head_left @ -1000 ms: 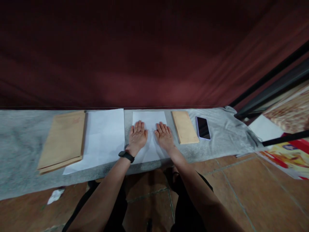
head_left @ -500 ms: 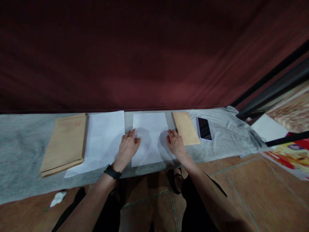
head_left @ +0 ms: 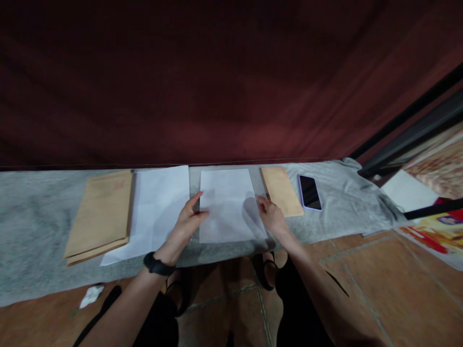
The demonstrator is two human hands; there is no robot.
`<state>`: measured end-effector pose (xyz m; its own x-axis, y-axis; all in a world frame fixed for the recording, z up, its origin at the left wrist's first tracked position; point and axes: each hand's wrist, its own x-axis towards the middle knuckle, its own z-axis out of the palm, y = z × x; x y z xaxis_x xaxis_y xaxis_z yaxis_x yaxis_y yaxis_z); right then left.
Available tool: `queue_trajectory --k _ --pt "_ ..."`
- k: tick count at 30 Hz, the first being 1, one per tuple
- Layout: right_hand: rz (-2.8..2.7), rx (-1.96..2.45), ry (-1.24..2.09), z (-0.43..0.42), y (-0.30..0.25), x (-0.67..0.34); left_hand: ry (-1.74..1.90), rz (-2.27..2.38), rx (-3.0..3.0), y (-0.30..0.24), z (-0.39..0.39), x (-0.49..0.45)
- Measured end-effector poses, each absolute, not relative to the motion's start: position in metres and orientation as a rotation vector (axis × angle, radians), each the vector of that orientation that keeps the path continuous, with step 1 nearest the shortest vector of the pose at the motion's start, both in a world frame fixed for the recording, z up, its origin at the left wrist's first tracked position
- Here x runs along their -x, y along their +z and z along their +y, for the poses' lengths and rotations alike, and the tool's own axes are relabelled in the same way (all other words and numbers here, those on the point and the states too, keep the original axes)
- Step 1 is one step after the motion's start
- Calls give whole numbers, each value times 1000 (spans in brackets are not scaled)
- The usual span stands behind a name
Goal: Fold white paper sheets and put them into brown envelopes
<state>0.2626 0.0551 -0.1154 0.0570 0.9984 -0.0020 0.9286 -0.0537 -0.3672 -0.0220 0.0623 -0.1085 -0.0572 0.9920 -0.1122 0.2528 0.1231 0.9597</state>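
Observation:
A white sheet of paper (head_left: 227,205) lies on the grey cloth-covered table (head_left: 32,217) in front of me. My left hand (head_left: 188,221), with a black watch on its wrist, pinches the sheet's left edge between thumb and fingers. My right hand (head_left: 272,217) grips the sheet's right edge, fingers curled. The near part of the sheet looks slightly raised off the cloth. A small brown envelope (head_left: 282,191) lies just right of my right hand.
A wider stack of white paper (head_left: 155,207) lies left of the sheet, beside a pile of large brown envelopes (head_left: 101,214). A phone (head_left: 310,192) lies right of the small envelope. A dark red curtain hangs behind the table. Tiled floor lies below; crumpled paper (head_left: 90,295) lies there.
Both hands left the middle of the sheet, where they lay flat, moved out to its left and right edges, and closed on them. The view shifted slightly.

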Motion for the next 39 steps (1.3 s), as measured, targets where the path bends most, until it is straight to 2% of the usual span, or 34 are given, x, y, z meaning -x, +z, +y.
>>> queue_trajectory --k 5,9,12,16,19,24,28,33,39 --pt "-2041 1669 620 55 -123 -285 1001 1328 -897 -86 56 31" --pt "-2251 1265 745 45 -122 -294 1013 1309 -847 -85 56 33" --pt "-2202 1142 897 42 -117 -294 992 1321 -878 -87 55 37" --pt "-1971 1352 1141 41 -112 -294 929 1178 -964 -81 53 53" --pt "-1858 1539 1264 40 -109 -296 752 1041 -1108 -73 52 68" --pt "-2068 1105 1358 45 -104 -294 457 1078 -1784 -81 55 77" --pt "-2113 1093 1423 46 -103 -294 371 1167 -2111 -100 58 74" --pt "-1910 1362 1503 44 -107 -298 495 1164 -1674 -102 58 67" --pt "-1799 1587 1203 57 -121 -287 732 1301 -1268 -103 68 51"
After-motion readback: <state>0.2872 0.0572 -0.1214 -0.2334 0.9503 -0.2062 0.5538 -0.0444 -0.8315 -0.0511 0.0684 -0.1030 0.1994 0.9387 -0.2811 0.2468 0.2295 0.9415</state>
